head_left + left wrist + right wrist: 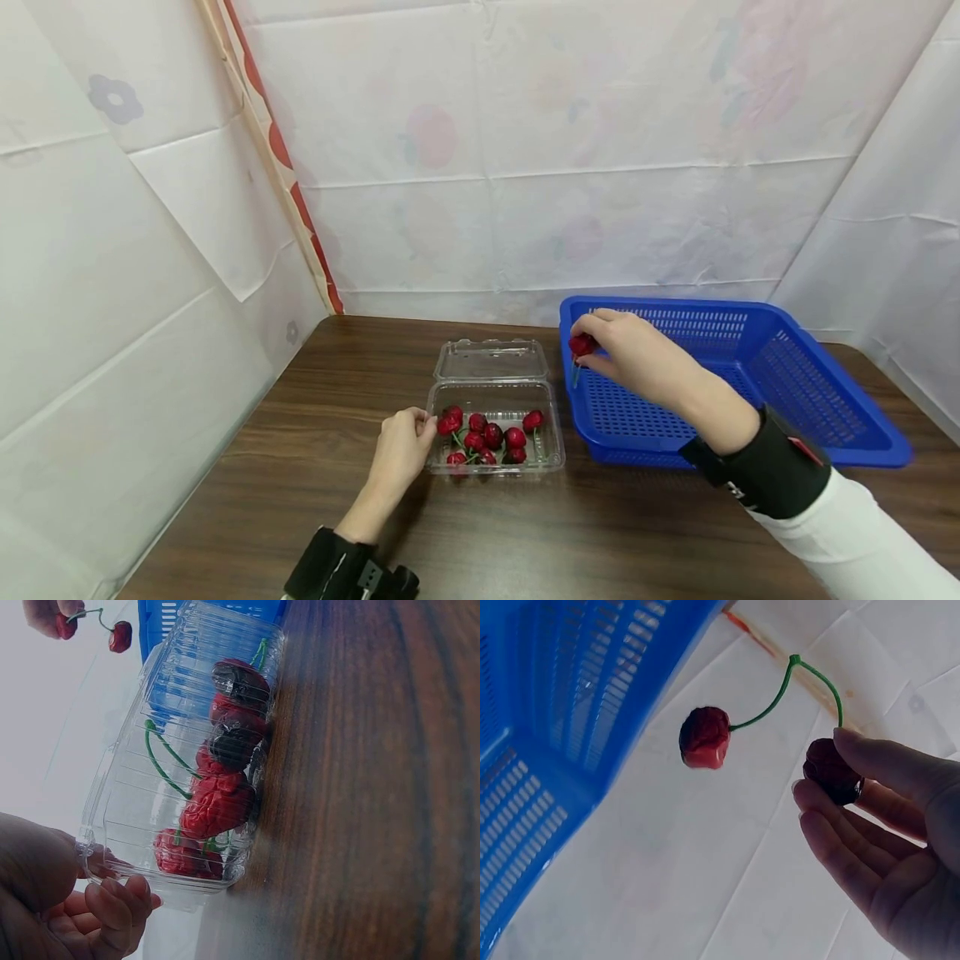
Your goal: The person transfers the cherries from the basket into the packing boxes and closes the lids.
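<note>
1. Cherry pair (705, 739): dark red, wrinkled, joined by a bent green stem (795, 660); hangs pinched at one fruit in the right hand (637, 354).
2. Clear container (557, 433): see-through plastic; sits flat with lid (491, 362) open, folded away from the left hand (401, 446); held at its edge by that hand.
3. Loose cherries (474, 440): red to nearly black, some green-stemmed; lie clustered inside, just right of the left hand.
4. Blue basket (810, 400): slotted, roughly rectangular; stands upright, beneath and right of the right hand.
</note>
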`<action>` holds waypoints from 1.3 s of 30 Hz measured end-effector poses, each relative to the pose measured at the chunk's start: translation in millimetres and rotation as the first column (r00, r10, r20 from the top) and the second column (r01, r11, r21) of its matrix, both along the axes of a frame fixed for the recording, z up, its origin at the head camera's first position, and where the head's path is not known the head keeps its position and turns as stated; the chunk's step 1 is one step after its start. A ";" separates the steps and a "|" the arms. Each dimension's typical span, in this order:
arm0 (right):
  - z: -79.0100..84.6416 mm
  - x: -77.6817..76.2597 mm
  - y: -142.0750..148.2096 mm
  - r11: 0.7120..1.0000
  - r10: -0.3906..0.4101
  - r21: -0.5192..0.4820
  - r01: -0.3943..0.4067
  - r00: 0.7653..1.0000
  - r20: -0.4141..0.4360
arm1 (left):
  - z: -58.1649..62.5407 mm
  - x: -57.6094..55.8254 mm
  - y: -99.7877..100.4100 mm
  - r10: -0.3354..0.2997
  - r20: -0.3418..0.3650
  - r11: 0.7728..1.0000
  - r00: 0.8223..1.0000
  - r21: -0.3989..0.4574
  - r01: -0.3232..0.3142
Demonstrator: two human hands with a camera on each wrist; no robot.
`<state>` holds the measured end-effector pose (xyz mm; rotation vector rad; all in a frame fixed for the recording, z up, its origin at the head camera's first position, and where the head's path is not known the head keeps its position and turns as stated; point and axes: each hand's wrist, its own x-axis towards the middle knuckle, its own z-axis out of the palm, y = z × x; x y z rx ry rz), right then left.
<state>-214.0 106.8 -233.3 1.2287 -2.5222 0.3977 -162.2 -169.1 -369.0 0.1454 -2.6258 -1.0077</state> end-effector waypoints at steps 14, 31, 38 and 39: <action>-13.0 15.4 -28.2 0.996 0.067 -0.059 -0.069 0.997 -0.040 | 1.6 1.1 0.3 -0.007 0.001 1.000 1.000 -0.012 0.007; -35.5 33.8 -50.4 0.994 0.100 -0.046 -0.100 0.995 0.009 | 2.3 1.6 0.5 -0.006 0.000 1.000 1.000 -0.017 0.006; -48.8 36.4 -54.7 0.993 0.116 -0.015 -0.116 0.993 0.018 | 2.6 1.8 0.6 -0.008 0.005 1.000 1.000 -0.018 0.008; -50.7 36.6 -55.0 0.993 0.116 -0.011 -0.116 0.993 0.020 | 2.5 1.8 0.6 -0.007 0.006 1.000 1.000 -0.018 0.007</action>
